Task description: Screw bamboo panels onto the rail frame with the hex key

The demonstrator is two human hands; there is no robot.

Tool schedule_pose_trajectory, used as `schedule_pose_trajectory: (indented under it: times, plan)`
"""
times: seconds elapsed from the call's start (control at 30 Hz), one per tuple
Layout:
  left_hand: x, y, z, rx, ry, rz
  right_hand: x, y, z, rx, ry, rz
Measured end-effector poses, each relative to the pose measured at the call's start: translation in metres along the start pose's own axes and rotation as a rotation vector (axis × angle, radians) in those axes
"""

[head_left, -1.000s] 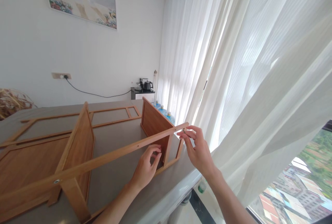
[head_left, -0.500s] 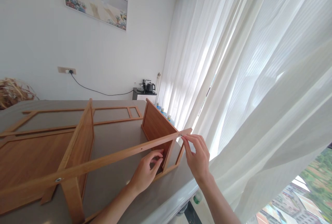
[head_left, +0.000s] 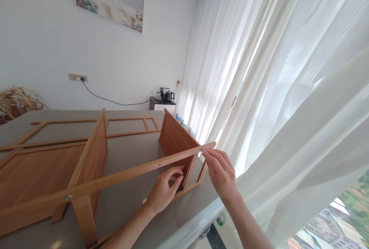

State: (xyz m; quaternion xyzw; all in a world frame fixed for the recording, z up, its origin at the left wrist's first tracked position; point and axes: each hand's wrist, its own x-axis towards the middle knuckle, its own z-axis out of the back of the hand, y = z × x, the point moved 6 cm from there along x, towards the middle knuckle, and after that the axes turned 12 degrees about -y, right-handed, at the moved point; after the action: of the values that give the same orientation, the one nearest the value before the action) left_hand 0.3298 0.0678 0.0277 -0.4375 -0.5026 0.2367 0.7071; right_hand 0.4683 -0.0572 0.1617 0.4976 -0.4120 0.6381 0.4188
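A long wooden rail (head_left: 129,172) runs across the top of a partly joined wooden frame. Near its right end my right hand (head_left: 220,170) pinches a small metal screw (head_left: 202,150) at the rail, its fingertips closed together. Below the rail, my left hand (head_left: 165,187) is curled beside the right wooden panel (head_left: 178,133), thumb and forefinger nearly meeting; I cannot make out what is between them. A second upright panel (head_left: 93,152) stands further left under the rail. A round metal fastener (head_left: 68,198) sits in the rail above that panel's leg.
The frame rests on a grey-covered table (head_left: 129,199), with a flat wooden panel (head_left: 37,176) at left and open wooden slats behind. White curtains (head_left: 273,87) hang close on the right. A black kettle (head_left: 168,96) stands on a small cabinet at the back.
The view has shifted slightly, so everything sits a little further right. My right fingers have closed in more around the screw; my left hand keeps its place by the panel.
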Motion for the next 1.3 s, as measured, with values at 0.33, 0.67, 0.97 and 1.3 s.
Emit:
schedule_pose_trajectory:
  times: [0.33, 0.67, 0.97, 1.3]
  plan:
    - [0.001, 0.0, 0.0, -0.002, -0.005, -0.001, 0.018, -0.001, 0.003, -0.005, 0.106, -0.127]
    - [0.0, -0.004, 0.0, -0.008, -0.01, -0.004, 0.013, 0.003, 0.001, -0.089, 0.047, -0.429]
    - [0.0, -0.006, 0.0, -0.012, -0.016, -0.016, 0.014, 0.003, 0.001, -0.096, 0.03, -0.521]
    - [0.0, -0.005, 0.002, 0.01, -0.051, -0.04, 0.013, 0.014, 0.005, -0.102, 0.066, -0.211]
